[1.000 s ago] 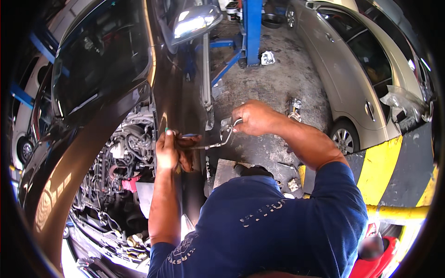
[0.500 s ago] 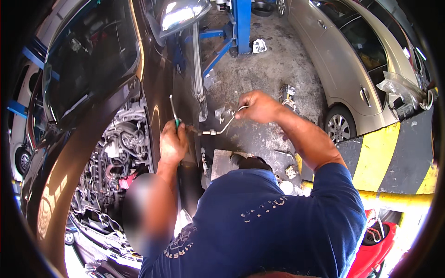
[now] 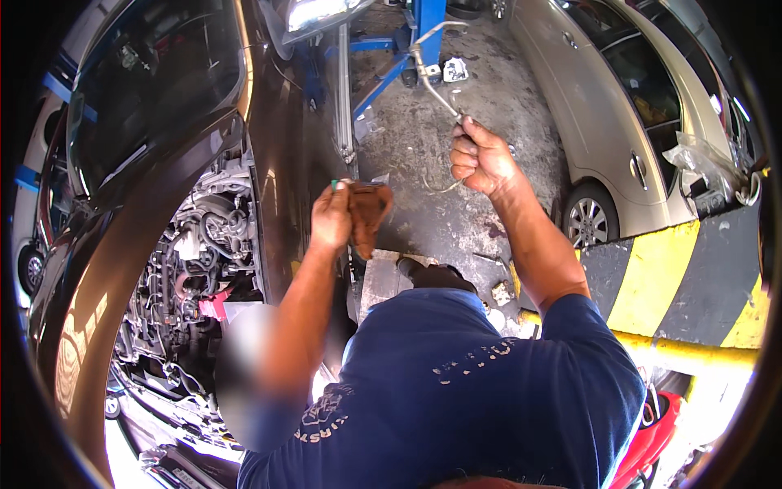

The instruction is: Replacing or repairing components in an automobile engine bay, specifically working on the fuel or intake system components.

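your left hand (image 3: 330,218) pinching a crumpled brown rag (image 3: 371,213), your right hand (image 3: 484,160) closed around a bent metal tube (image 3: 441,99), one end curving out between your hands, the other reaching past your right hand toward the blue lift post (image 3: 429,12)

Pale lettering (image 3: 322,414) on blue shirt (image 3: 472,399)

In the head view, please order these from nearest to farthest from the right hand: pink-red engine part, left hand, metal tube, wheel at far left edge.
From the right hand:
1. Metal tube: in its grip.
2. Left hand: to its left.
3. Pink-red engine part: farther left, in the engine bay.
4. Wheel: far left edge, beyond the dark car.
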### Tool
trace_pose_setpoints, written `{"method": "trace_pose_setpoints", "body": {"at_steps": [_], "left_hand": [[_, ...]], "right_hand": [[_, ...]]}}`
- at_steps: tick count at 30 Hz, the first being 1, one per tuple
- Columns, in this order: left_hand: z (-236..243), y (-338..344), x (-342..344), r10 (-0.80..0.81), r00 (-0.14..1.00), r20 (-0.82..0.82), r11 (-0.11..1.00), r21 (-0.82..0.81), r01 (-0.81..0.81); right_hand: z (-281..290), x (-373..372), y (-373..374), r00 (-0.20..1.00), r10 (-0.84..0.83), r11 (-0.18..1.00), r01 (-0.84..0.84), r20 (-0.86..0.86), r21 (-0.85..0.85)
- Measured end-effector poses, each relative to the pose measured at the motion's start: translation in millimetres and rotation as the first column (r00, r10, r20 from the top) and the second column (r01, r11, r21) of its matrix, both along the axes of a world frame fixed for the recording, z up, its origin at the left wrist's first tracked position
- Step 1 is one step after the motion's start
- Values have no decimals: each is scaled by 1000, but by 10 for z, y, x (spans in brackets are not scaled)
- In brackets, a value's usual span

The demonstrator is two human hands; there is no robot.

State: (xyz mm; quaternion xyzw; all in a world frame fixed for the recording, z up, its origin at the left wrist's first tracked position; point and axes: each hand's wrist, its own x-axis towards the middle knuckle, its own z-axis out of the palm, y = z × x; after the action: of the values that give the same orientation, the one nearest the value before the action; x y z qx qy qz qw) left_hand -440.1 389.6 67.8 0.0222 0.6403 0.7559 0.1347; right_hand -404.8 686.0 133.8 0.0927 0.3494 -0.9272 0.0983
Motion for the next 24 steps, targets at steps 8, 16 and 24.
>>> {"method": "trace_pose_setpoints", "body": {"at_steps": [8, 16, 24], "left_hand": [[431, 644, 39, -347, 936, -60, 921, -208, 328], [378, 577, 16, -136, 985, -102, 946, -308, 99], [677, 214, 7, -617, 737, -278, 417, -909, 6]], "right_hand": [[-133, -99, -267, 969, 137, 940, -192, -204, -281], [-72, -302, -572, 973, 40, 959, -101, -226, -266], [-156, -268, -595, 950, 261, 964, -266, -170, -6]]}}
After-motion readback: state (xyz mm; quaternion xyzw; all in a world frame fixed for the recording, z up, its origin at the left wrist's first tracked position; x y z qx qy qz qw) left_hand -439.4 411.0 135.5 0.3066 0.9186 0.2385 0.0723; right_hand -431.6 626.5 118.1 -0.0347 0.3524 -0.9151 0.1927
